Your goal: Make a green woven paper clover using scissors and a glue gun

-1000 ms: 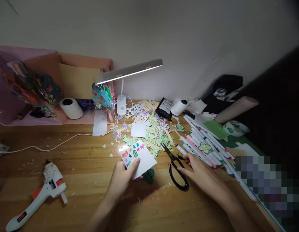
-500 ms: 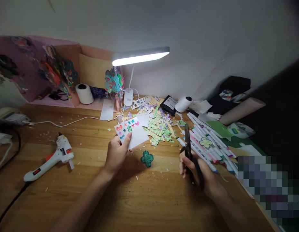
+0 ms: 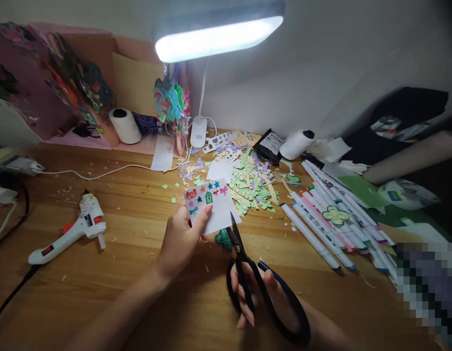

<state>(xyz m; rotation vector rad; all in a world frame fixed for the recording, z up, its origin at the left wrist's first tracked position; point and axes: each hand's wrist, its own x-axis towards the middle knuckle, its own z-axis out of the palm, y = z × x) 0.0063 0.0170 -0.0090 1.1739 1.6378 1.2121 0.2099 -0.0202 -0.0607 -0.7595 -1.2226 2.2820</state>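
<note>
Scissors with black handles are grasped by the right hand, fingers in the loops, blades slightly parted. One blade overlaps the lower right corner of a white card; whether they touch, I cannot tell. The left hand pinches that card at its lower left edge, thumb on top, above the wooden table. A bear face, stars and bows decorate it. Partly hidden below lies a dark green flower cutout. Leftward rests a white glue gun; rightward, white markers carry a pale green flower cutout. Beyond spread paper scraps, then a black packet beside a thread cone.
</note>
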